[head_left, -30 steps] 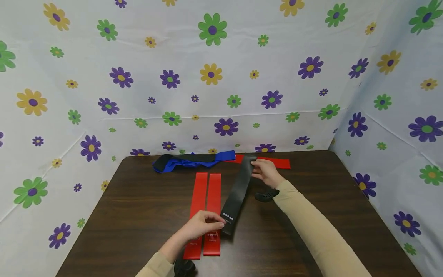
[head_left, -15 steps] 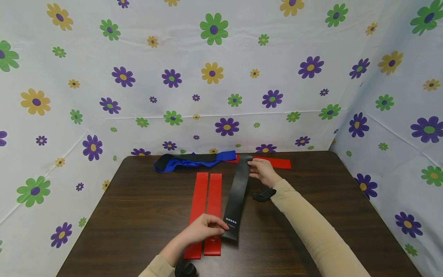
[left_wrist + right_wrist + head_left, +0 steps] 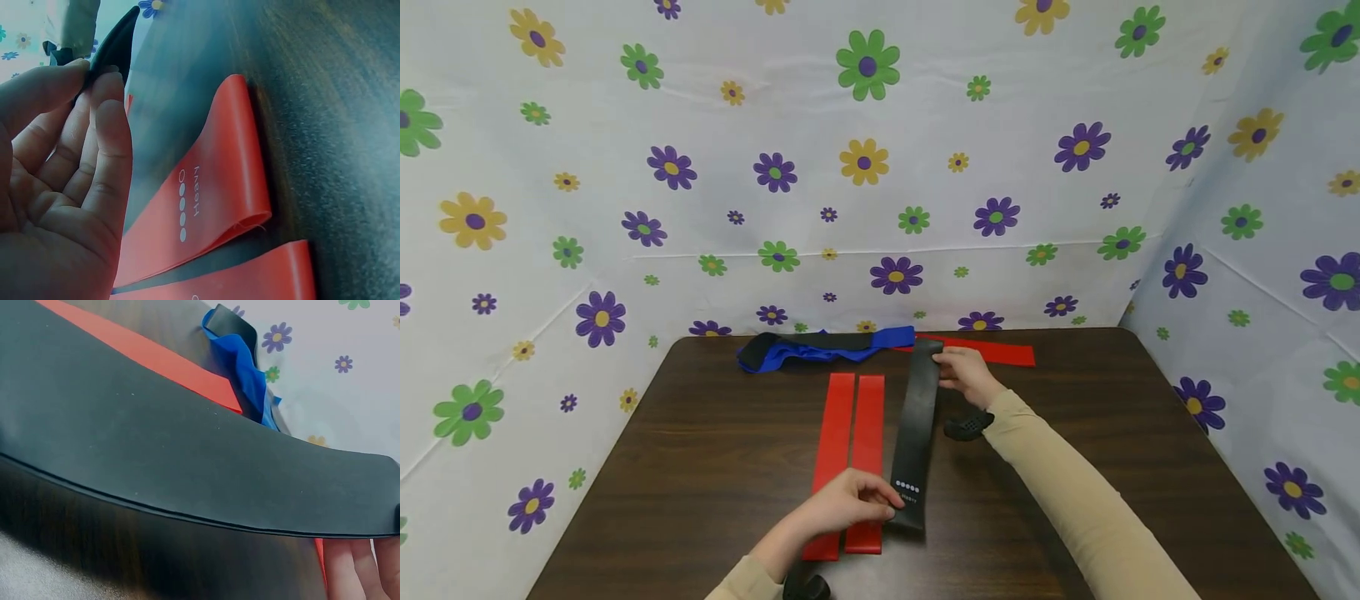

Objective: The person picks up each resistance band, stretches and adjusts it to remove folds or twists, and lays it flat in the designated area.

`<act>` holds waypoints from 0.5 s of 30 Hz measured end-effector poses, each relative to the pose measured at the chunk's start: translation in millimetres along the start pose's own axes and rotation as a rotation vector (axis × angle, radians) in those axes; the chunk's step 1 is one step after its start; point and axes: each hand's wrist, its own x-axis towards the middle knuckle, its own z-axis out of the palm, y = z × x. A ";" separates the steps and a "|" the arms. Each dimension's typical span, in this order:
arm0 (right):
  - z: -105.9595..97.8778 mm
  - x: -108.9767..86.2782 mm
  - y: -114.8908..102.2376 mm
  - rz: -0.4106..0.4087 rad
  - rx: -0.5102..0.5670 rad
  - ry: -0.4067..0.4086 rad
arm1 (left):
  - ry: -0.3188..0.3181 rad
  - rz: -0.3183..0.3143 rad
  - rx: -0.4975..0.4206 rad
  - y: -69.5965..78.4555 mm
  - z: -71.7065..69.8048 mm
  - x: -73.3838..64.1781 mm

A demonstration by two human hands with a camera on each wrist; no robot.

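Observation:
A black loop resistance band [image 3: 917,425] with white dots and print near its close end stretches lengthwise between my hands. My left hand [image 3: 850,504] pinches its near end between thumb and fingers; in the left wrist view that end is held above the table. At the far end, my right hand [image 3: 972,377] pinches the band's right edge; in the right wrist view only some fingers [image 3: 350,569] show below the band. Two red bands lie side by side just left of it, the left one [image 3: 833,425] and the right one [image 3: 868,425], which the left wrist view shows labelled "Heavy".
Crumpled blue and black bands [image 3: 827,348] lie at the table's back edge. Another red band [image 3: 1000,352] lies flat at the back, behind my right hand. A flower-print cloth [image 3: 820,125] hangs behind the dark wooden table [image 3: 700,467].
The black band has straightened, its near end swinging slightly right and toward me. My left hand moved right and down with it; my right hand shifted slightly left. The red and blue bands stayed put.

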 end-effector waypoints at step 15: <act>10.7 9.9 7.4 0.004 -0.053 -0.020 | -0.028 -0.039 -0.028 -2.0 1.9 2.1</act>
